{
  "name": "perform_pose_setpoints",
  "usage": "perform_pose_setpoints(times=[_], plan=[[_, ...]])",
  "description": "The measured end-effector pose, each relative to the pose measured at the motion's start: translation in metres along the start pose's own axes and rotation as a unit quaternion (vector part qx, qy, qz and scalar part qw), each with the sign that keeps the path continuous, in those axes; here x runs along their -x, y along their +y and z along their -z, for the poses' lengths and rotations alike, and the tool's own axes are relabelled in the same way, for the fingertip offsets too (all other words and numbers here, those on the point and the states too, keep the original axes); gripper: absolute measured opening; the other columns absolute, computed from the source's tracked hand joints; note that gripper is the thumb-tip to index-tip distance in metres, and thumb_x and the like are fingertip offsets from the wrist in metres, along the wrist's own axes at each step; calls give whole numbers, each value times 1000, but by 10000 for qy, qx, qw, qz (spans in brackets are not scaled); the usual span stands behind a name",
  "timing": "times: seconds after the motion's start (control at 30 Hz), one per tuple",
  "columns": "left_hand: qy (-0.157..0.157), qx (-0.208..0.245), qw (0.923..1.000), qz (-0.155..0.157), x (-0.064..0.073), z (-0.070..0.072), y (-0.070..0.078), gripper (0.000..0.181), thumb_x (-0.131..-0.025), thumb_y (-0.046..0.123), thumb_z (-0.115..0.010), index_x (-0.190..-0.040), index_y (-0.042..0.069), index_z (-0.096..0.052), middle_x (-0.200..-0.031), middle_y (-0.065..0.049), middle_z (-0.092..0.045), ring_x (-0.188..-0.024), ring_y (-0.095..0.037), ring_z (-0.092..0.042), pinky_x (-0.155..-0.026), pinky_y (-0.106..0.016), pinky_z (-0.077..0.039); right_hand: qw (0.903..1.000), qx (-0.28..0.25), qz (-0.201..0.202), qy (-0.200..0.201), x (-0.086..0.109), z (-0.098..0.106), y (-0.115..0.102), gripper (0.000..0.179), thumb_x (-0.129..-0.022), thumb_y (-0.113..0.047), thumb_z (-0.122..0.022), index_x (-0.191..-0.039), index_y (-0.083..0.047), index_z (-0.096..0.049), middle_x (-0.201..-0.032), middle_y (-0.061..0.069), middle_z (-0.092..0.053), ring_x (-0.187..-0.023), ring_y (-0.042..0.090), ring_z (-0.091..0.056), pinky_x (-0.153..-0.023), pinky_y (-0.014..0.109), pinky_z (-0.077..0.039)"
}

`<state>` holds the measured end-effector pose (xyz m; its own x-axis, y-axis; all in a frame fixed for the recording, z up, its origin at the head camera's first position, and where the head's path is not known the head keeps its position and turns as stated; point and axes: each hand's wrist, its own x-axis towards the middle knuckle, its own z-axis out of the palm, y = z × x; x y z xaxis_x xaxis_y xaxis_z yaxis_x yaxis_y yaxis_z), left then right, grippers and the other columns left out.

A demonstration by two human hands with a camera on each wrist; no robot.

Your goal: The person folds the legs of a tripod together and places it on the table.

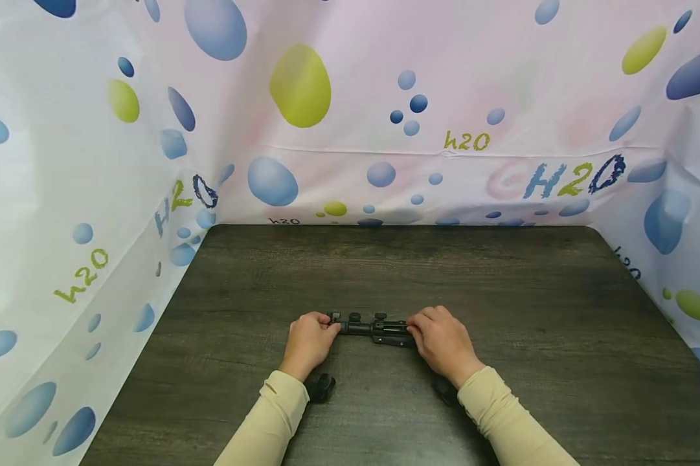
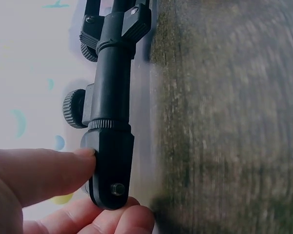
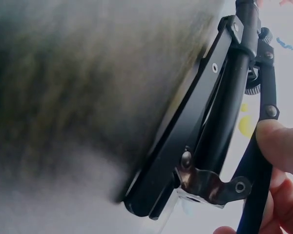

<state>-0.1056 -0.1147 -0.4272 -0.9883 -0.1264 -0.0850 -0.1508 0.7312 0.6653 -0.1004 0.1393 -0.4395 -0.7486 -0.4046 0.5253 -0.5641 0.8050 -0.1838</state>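
Note:
A small black folded tripod [image 1: 361,328] lies crosswise between the two hands in the head view. My left hand [image 1: 310,343] pinches its head end; the left wrist view shows the thumb [image 2: 63,170] on the side of the tripod head [image 2: 112,161], the other fingers below, and a small metal screw. Ridged knobs stand out along its far side. My right hand [image 1: 441,340] pinches one leg at the other end. In the right wrist view this leg [image 3: 256,161] stands slightly away from the centre tube [image 3: 224,112], joined by a metal brace [image 3: 202,185].
The dark wood-grain table [image 1: 384,272] spreads around the hands. A patterned sheet [image 1: 350,129] hangs behind and along both sides. Black wrist-worn devices show under the left wrist [image 1: 322,388] and the right wrist [image 1: 445,390].

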Motion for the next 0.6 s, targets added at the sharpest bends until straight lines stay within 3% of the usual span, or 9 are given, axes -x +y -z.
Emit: perform_pose_setpoints(times=[0.6], plan=[[-28, 25, 9999, -130, 3, 0, -2, 26, -91, 20, -75, -104, -3, -74, -90, -7, -72, -79, -24, -67, -67, -40, -55, 9999, -36, -78, -99, 2, 0, -2, 10, -81, -6, -83, -85, -9, -74, -83, 3, -68, -77, 22, -61, -64, 37, -55]])
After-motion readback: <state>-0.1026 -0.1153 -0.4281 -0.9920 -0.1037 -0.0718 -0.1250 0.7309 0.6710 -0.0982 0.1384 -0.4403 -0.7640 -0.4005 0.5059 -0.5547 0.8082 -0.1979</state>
